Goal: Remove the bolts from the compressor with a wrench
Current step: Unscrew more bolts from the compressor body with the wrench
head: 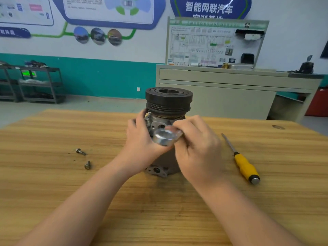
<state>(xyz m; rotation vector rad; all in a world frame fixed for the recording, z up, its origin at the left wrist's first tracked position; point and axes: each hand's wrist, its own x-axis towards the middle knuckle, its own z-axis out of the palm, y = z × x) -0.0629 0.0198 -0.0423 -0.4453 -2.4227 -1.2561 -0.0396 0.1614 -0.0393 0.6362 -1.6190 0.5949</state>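
Two loose grey metal bolts (81,151) (87,165) lie on the wooden table (53,174), left of the upright grey metal compressor (166,121), whose long axis stands vertical, black grooved pulley on top. The left hand (140,137) curls round its near-left side. The right hand (197,148) grips a shiny silver ring wrench (164,137), its ring end pointing left. A yellow-handled screwdriver (245,166) lies right, its tip pointing far.

head view, looking forward and down, close over wooden table (53,174)
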